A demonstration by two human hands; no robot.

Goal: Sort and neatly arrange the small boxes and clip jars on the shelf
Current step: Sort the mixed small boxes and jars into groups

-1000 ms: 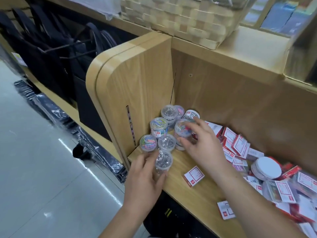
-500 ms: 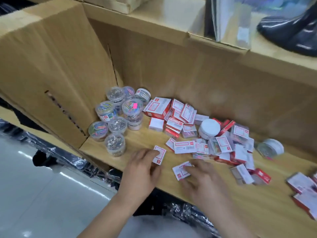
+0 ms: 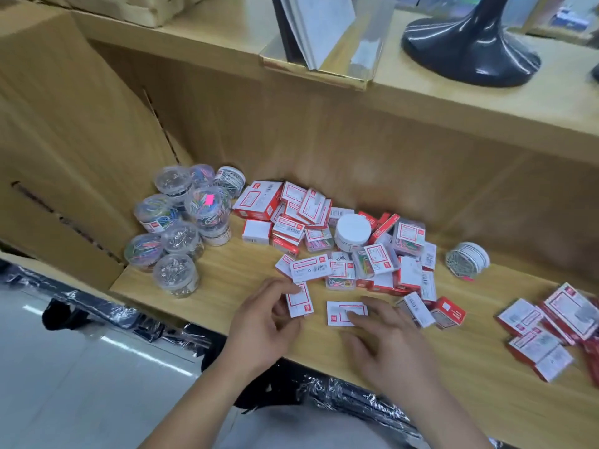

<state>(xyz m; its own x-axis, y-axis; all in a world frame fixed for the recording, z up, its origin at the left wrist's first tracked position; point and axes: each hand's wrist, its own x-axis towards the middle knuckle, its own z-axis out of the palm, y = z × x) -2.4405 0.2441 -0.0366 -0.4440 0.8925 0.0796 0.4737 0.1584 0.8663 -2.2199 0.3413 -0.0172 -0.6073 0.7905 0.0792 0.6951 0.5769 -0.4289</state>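
Left hand (image 3: 267,322) pinches a small box (image 3: 299,303) at the shelf's (image 3: 227,283) front edge, right hand (image 3: 390,346) flat on a second box (image 3: 340,314); we move off the clip jars (image 3: 181,228), grouped left end, onto boxes.

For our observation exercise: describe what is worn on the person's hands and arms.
Nothing: the left hand and right hand are bare, with no gloves, rings or watch showing, and no sleeve in view.

The small boxes (image 3: 259,202) are red with white, red-framed labels; the clip jars (image 3: 176,275) are clear, showing silver or many-coloured clips. The shelf (image 3: 233,273) is pale wood grain; one lid (image 3: 352,223) is plain white; the stand (image 3: 470,50) above is glossy black.
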